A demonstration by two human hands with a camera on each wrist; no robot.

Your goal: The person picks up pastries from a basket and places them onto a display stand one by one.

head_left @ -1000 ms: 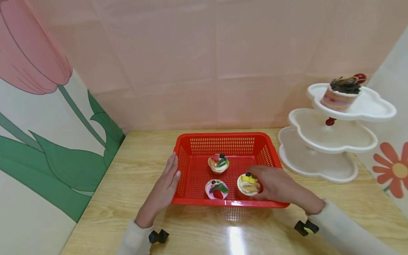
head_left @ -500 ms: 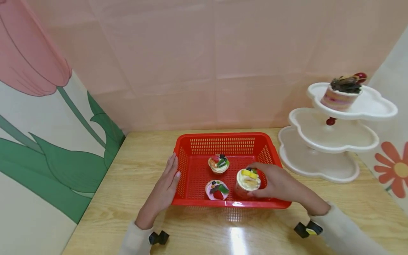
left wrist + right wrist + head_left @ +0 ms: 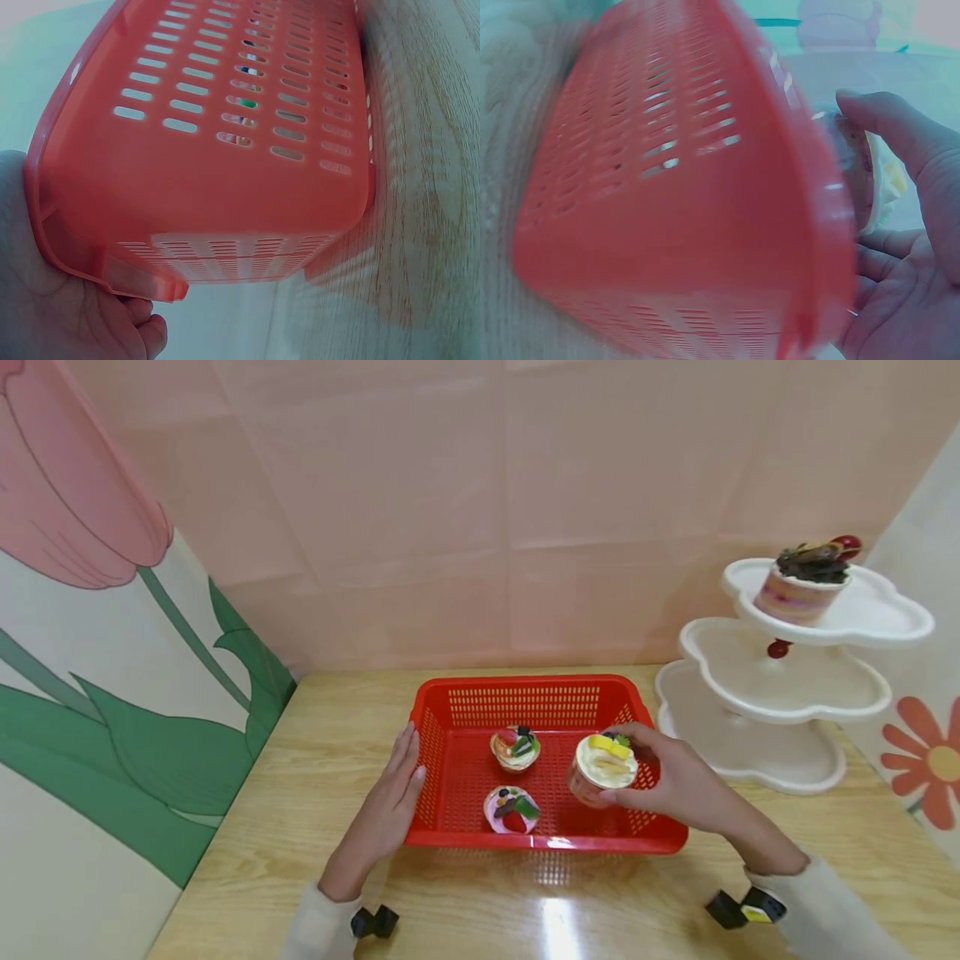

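My right hand grips a dessert cup topped with cream and yellow fruit, thumb and fingers round its side, over the right part of a red plastic basket. In the right wrist view the cup shows above the basket rim between thumb and fingers. My left hand rests against the basket's left side with fingers straight. Two other small desserts lie inside: a fruit-topped tart toward the back and a pink cream one with a strawberry in front.
A white three-tier stand with wavy-edged plates stands right of the basket. Its top tier bears a dessert cup with dark topping and a cherry. Behind the wooden table hangs a pink backdrop.
My right hand has lifted the yellow-topped dessert cup and moved it slightly right and away from the basket's front. The left hand has stayed at the basket's side.
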